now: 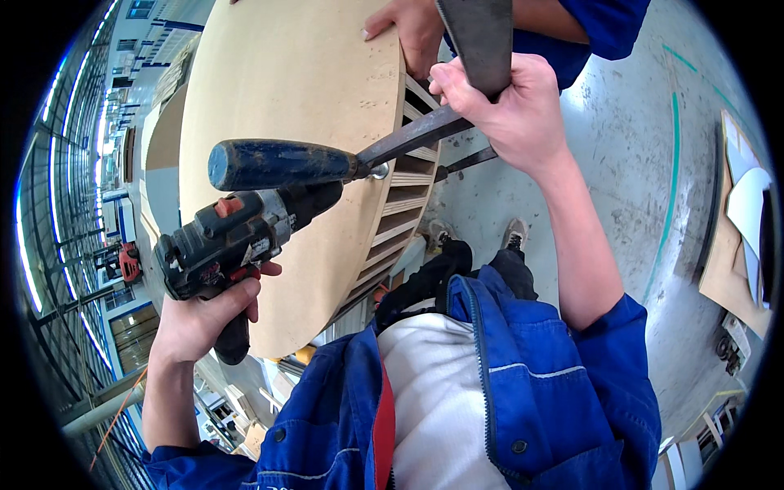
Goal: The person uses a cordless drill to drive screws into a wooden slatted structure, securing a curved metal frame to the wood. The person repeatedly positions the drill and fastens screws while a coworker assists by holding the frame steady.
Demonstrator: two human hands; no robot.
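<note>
My left hand is wrapped round the grip of a black cordless drill with red switches. The drill's front end points at the edge of a large curved wooden panel piece. Across and above the drill lies the blue handle of a steel bar clamp. My right hand is closed round the clamp's dark metal bar, over the panel's slatted edge. The drill's tip is hidden behind the clamp handle. Another person's hand rests on the panel's far edge.
The other person's blue sleeve is close beyond my right hand. Grey floor with a green line lies to the right. Boards stand at the far right. A red machine is at the left, with more workshop clutter below it.
</note>
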